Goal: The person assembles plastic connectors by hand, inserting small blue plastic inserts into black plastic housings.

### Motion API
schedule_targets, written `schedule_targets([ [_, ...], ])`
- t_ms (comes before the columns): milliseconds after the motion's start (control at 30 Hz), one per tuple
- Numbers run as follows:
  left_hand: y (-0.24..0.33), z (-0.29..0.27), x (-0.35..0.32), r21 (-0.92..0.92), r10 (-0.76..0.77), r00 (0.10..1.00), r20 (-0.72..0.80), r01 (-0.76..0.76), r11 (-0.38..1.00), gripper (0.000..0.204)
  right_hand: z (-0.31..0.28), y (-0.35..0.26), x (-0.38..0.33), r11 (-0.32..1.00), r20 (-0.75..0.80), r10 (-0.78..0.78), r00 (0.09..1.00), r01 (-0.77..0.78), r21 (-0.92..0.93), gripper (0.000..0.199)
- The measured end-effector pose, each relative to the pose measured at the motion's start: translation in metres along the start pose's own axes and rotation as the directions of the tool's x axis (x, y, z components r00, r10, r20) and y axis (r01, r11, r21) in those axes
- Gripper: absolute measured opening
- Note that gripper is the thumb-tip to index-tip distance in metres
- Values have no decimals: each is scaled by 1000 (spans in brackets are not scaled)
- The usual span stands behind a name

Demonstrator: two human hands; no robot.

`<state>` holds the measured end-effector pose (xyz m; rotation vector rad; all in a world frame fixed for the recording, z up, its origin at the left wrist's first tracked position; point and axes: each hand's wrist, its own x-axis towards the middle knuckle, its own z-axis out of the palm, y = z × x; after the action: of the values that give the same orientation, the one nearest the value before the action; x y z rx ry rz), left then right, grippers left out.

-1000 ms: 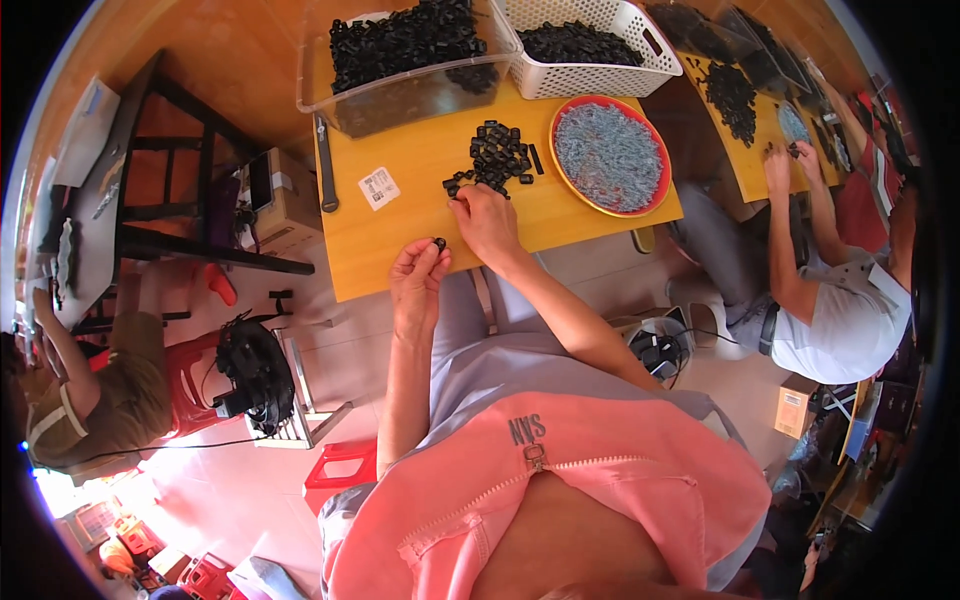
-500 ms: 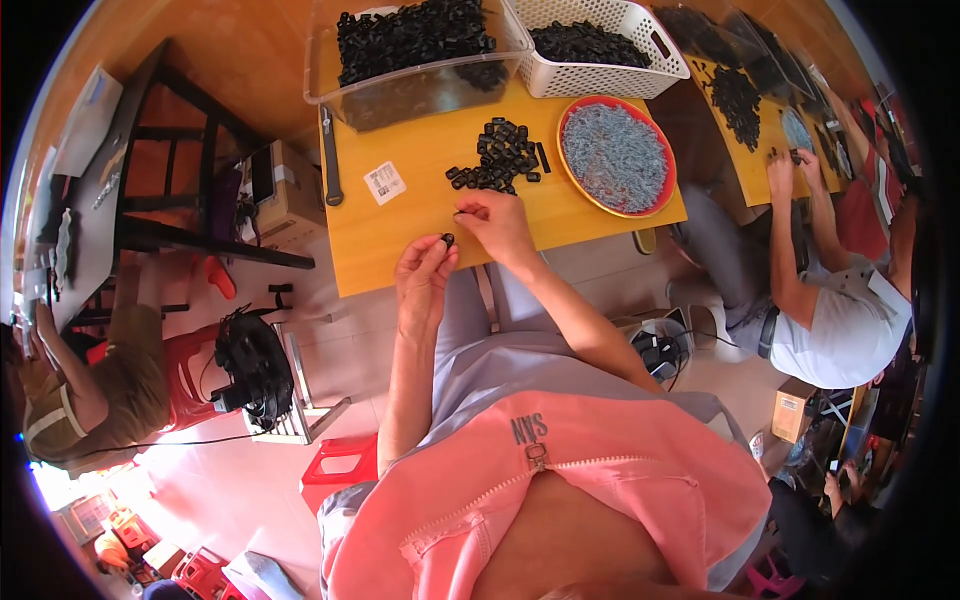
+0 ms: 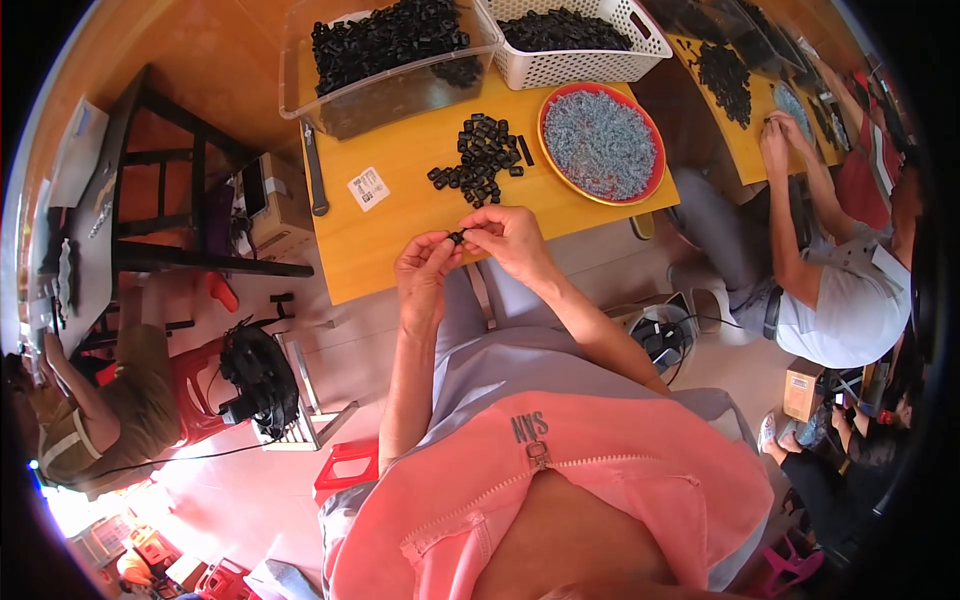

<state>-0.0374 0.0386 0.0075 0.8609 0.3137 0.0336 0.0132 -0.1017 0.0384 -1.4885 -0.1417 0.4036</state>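
Note:
Over the table's near edge, my left hand pinches a small black plastic part between thumb and fingers. My right hand meets it from the right, fingertips closed at the same part; anything else in them is too small to make out. Just beyond my hands a loose pile of black plastic parts lies on the yellow table. To the right of the pile sits a red round tray heaped with small silvery metal pieces.
At the back stand a clear bin and a white perforated basket, both holding black parts. A dark-handled tool lies at the left edge near a white label. Co-workers sit left and right; the right one works at another table.
My right hand has come from beside the pile to my left hand, and their fingertips now meet at the black part. The view has shifted slightly.

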Motion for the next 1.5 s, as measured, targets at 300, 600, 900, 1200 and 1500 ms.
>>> schedule_targets([
  [300, 2, 5, -4, 197, 69, 997, 24, -72, 978, 10, 0, 1, -4, 996, -51, -31, 998, 27, -84, 6],
  [600, -5, 10, -3, 235, 100, 994, 40, -107, 966, 7, -6, 9, -4, 993, -19, -34, 999, 32, -112, 2],
  [900, -8, 13, 1, 306, 59, 997, 51, -71, 949, 6, -17, 12, -1, 998, 57, 41, 998, -38, -51, 4],
  [1200, -26, 29, 5, 227, 179, 980, -84, -156, 961, 5, -12, 21, 1, 738, -40, -436, 899, 331, -588, 9],
  [1500, -32, 33, 8, 273, 202, 960, -195, -144, 951, 5, 7, 13, -13, 622, -91, -606, 790, 400, -673, 25],
])
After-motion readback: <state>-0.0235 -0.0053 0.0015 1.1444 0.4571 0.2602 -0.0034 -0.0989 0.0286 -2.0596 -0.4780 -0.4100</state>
